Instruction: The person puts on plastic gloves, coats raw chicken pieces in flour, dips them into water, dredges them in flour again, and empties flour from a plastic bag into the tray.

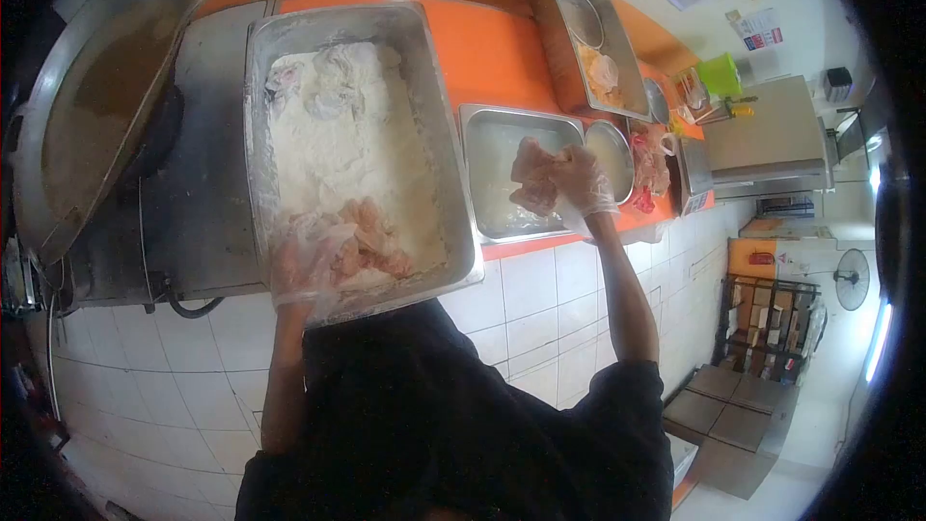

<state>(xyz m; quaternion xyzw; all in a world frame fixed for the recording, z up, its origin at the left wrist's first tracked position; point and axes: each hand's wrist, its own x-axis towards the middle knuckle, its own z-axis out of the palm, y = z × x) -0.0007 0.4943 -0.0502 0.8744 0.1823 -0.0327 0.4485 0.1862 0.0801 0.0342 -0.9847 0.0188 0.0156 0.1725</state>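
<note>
My right hand (584, 181), in a clear plastic glove, grips a piece of raw chicken (536, 177). It holds the chicken above a metal tray (468, 150) of cloudy liquid. My left hand (297, 256), also in a clear glove, is inside the near end of a large metal pan (453, 193) of white flour (338, 140). Several raw chicken pieces (365, 236) lie against its fingers, which they partly hide, so I cannot tell whether it grips one. Another flour-covered piece (331, 96) rests at the far end of the pan.
On the left stands a wide wok (106, 106) of brownish liquid. A round bowl (610, 159) and bagged meat (648, 169) sit beyond the liquid tray on the orange counter (492, 53). A deep metal container (567, 58) is at the back, a scale (694, 174) farther along.
</note>
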